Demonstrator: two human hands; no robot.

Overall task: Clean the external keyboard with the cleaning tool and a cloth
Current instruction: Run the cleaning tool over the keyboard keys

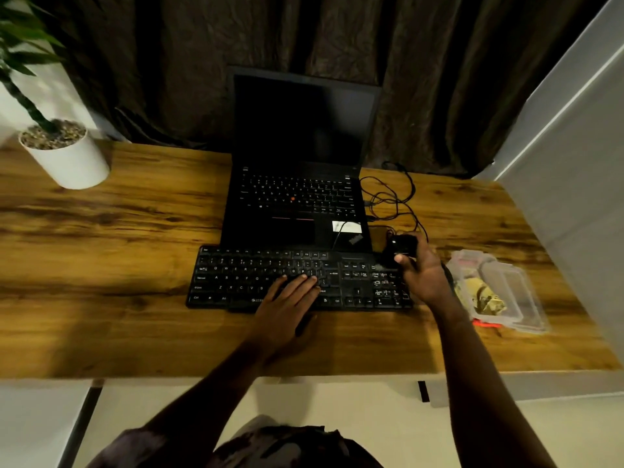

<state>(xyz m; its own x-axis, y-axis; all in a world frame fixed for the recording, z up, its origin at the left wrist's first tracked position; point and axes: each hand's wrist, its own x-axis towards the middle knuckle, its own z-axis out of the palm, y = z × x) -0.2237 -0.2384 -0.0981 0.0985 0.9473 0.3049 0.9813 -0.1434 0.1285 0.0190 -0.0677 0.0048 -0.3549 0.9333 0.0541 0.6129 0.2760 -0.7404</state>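
Observation:
The black external keyboard [243, 276] lies on the wooden desk [118, 265] just in front of the laptop. My left hand [287, 298] rests flat on the keys right of the middle, fingers straight. My right hand [422, 275] hovers over the keyboard's right end and grips a small black object [401, 246], which looks like the cleaning tool. A clear plastic packet [499, 292] with yellowish cloth-like contents lies to the right of that hand.
An open black laptop [297, 184] with a dark screen stands behind the keyboard. Tangled black cables [391, 197] lie to its right. A white plant pot [66, 157] stands at the far left. A white wall panel [567, 163] borders the desk's right side.

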